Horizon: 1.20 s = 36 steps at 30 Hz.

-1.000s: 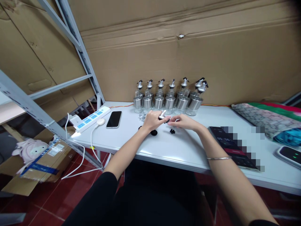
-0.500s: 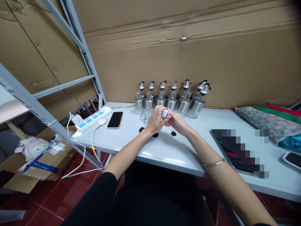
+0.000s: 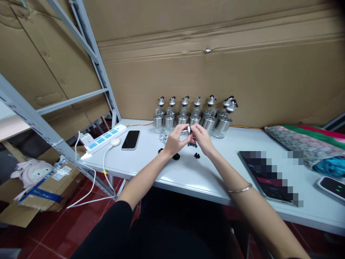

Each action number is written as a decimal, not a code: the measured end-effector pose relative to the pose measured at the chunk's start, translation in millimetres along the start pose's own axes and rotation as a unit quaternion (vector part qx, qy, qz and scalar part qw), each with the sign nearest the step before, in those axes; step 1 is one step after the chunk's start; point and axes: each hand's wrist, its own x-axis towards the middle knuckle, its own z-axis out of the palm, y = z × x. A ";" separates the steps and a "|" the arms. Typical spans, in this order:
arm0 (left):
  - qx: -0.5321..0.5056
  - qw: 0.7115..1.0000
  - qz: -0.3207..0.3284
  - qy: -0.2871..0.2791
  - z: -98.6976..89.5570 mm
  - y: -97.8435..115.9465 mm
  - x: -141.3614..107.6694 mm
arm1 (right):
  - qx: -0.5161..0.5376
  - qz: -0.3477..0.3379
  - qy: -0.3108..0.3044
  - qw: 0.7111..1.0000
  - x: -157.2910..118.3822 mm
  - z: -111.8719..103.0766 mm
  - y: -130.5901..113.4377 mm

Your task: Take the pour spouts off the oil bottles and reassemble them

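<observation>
Between my hands, over the white table [image 3: 151, 158], is a small silver pourer cap [image 3: 188, 130], turned nearly edge-on. My left hand [image 3: 174, 141] pinches it from the left with thumb and fingers. From the right, my right hand [image 3: 203, 139] has its fingertips closed on the same cap. Just behind stand several glass bottles with steel sleeves [image 3: 169, 121]; silver pourer spouts with black levers [image 3: 184, 100] top the back ones. Under my left hand lie black round parts [image 3: 176, 156] and silver caps [image 3: 162, 137]. Small black pieces [image 3: 197, 155] lie near my right wrist.
Left on the table are a phone [image 3: 130, 140], a white power strip [image 3: 105, 139] and a charging cable. A tablet [image 3: 265, 176], partly pixelated, lies right, beside a patterned bag [image 3: 291, 144] and another device [image 3: 332, 187]. Cardboard [image 3: 172, 72] rises behind; a metal shelf post [image 3: 29, 111] stands left.
The silver cap has turned from showing its domed face to nearly edge-on. My hands have drawn slightly apart, fingers still on it. The camera view has shifted a little.
</observation>
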 end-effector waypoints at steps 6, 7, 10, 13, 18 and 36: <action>0.015 1.000 -0.015 -0.008 -1.8 -6.0 0.3 | -0.070 -0.023 0.034 0.997 11.8 13.8 -3.1; 0.016 1.000 -0.015 -0.015 -2.1 -7.4 0.4 | -0.081 -0.031 0.043 0.995 12.0 13.9 -2.7; 0.014 0.999 -0.006 -0.045 -1.8 -10.4 0.4 | -0.103 -0.045 0.071 0.991 9.8 8.9 0.3; 0.012 0.998 0.008 -0.069 -0.5 -10.7 -0.2 | -0.106 -0.044 0.086 0.990 6.5 1.9 4.9; 0.028 0.997 0.017 -0.073 -0.6 -8.8 -0.4 | -0.086 -0.036 0.075 0.993 3.5 0.5 10.5; 0.124 0.987 0.037 -0.098 -17.8 -19.1 10.4 | -0.059 -0.049 -0.005 0.997 -3.9 8.1 1.5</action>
